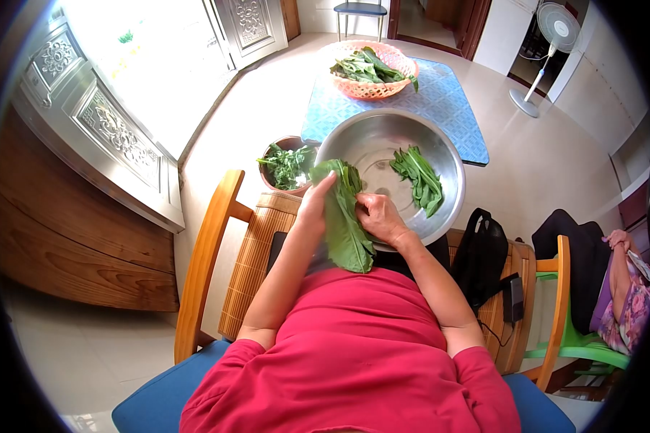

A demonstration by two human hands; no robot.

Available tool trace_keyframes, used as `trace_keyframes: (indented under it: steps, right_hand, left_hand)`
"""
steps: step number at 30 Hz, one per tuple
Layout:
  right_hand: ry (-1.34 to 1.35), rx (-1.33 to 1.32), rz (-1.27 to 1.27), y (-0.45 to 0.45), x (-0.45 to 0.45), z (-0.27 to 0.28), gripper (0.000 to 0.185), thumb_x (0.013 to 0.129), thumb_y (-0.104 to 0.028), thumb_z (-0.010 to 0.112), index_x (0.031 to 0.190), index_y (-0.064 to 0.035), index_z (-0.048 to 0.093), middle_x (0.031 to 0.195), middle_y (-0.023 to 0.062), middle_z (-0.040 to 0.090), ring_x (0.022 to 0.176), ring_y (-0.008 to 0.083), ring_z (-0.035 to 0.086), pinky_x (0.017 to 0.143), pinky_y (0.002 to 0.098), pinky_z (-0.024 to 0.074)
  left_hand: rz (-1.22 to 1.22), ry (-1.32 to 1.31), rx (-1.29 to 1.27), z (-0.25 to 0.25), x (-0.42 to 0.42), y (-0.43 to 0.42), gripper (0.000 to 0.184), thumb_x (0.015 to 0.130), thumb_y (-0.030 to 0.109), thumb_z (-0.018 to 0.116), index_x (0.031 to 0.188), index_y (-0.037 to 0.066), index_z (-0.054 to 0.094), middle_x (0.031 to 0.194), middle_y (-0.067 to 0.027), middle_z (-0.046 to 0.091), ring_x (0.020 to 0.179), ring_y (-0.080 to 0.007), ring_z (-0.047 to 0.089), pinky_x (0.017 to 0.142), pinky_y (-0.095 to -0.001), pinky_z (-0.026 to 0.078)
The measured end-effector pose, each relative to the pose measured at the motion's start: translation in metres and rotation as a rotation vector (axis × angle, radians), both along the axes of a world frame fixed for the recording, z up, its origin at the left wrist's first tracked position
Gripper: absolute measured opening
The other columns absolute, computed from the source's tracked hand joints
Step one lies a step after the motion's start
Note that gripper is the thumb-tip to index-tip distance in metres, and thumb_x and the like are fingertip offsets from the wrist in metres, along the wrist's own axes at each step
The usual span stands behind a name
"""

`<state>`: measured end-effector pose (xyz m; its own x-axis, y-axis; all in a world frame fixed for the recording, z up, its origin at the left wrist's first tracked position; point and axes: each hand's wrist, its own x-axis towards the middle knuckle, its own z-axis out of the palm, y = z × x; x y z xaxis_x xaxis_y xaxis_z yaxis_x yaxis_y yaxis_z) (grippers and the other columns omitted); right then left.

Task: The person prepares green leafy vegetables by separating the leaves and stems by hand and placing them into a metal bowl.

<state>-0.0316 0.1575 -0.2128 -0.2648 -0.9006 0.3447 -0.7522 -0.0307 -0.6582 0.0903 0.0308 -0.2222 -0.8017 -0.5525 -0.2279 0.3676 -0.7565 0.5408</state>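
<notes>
A bunch of broad green leaves (345, 224) hangs in front of me, its lower tips near my lap. My left hand (316, 202) is wrapped round its left side, thumb on top. At its right edge, my right hand (380, 218) has its fingers pinched together against the leaves; exactly what they grip is partly hidden. Beyond my hands is a large steel basin (451, 155), with a small pile of leafy greens (419, 180) lying in its right half.
A pink woven basket (372, 89) of leaves stands on a blue table (455, 108). Left of the basin, a bucket (265, 173) holds green scraps. A black bag (478, 252) lies right of me. Another person (617, 289) sits at far right. A fan (556, 29) stands behind.
</notes>
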Motion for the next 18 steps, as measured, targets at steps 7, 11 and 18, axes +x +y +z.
trace_keyframes:
  steps: [7,11,18]
  right_hand:
    - [-0.015,0.001,-0.002,-0.0008,-0.0016,-0.0028,0.015,0.085,-0.015,0.054,0.079,-0.0018,0.059,0.08,0.0235,0.062,0.079,0.0429,0.061,0.069,0.0506,0.0472]
    - [-0.021,0.02,-0.014,0.0008,-0.0029,-0.0007,0.017,0.086,-0.017,0.056,0.08,-0.0024,0.06,0.081,0.0219,0.063,0.079,0.0422,0.061,0.069,0.0497,0.0474]
    - [-0.013,0.031,-0.017,0.0002,-0.0051,-0.0042,0.018,0.086,-0.02,0.058,0.082,-0.0035,0.063,0.082,0.02,0.064,0.08,0.041,0.062,0.07,0.0484,0.0484]
  left_hand:
    - [0.014,-0.015,0.003,-0.0077,-0.0011,-0.0047,0.03,0.095,0.021,0.059,0.117,0.001,0.059,0.108,-0.0117,0.067,0.093,-0.0226,0.067,0.083,-0.037,0.057]
    - [0.008,-0.019,0.003,-0.0018,0.0005,-0.002,0.029,0.094,0.02,0.06,0.117,0.003,0.058,0.106,-0.0099,0.066,0.092,-0.0224,0.066,0.082,-0.0371,0.055]
    - [0.005,-0.039,0.003,-0.0033,0.0009,-0.0034,0.029,0.094,0.02,0.06,0.117,0.003,0.058,0.105,-0.0098,0.066,0.091,-0.0228,0.065,0.082,-0.0373,0.054]
